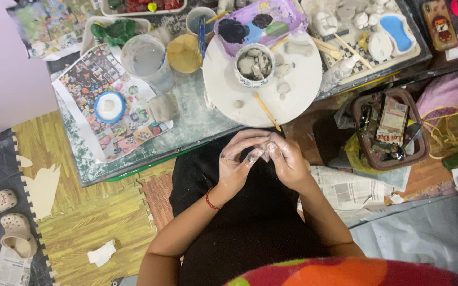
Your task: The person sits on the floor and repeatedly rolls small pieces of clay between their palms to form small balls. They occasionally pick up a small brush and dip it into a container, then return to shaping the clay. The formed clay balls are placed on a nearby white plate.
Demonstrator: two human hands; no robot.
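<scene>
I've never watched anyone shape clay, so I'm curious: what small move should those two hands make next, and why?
Probably keep pinching the small grey lump between the fingertips. Both the left hand and right hand are closed around it over the lap, apart from the white round board where other pieces lie.

open lap below; table edge (149, 159), round board (298, 90) just ahead

**One head camera, looking straight down**

A single view comes from the person's head and faces almost straight down over the lap. The left hand (235, 164) and right hand (287, 161) sit near frame centre, fairly close. The low table (186, 124) fills the upper part, floor mats (91, 212) the lower left. No second view shares the scene.
</scene>
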